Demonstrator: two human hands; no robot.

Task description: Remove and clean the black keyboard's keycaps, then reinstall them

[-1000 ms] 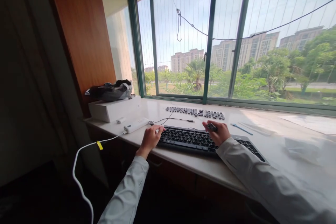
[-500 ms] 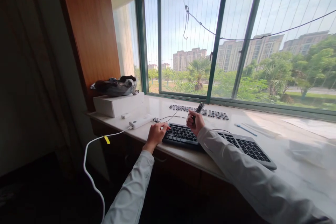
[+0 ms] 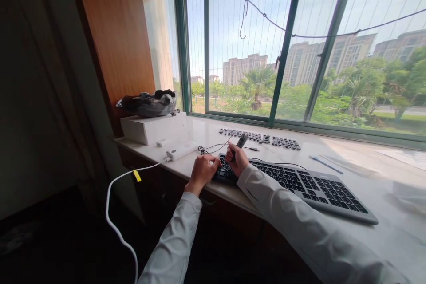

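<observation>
A black keyboard lies along the front of the white counter, its dark keys facing up. My right hand is closed around a black brush-like tool, whose dark end points up and away; its lower end is hidden by my fingers. This hand is over the keyboard's left part. Just left of it, my left hand has its thumb and fingertips pinched together at the keyboard's left end. Whatever these fingertips hold is too small to make out. Behind the keyboard, loose black keycaps lie in rows.
A thin black cable curls behind my left hand. To the left are a white power strip with a white cord and a white box under a plastic bag. A blue stick lies right.
My right hand has moved left with the brush-like tool, closer to my left hand, uncovering more of the keyboard. The whole view has shifted slightly.
</observation>
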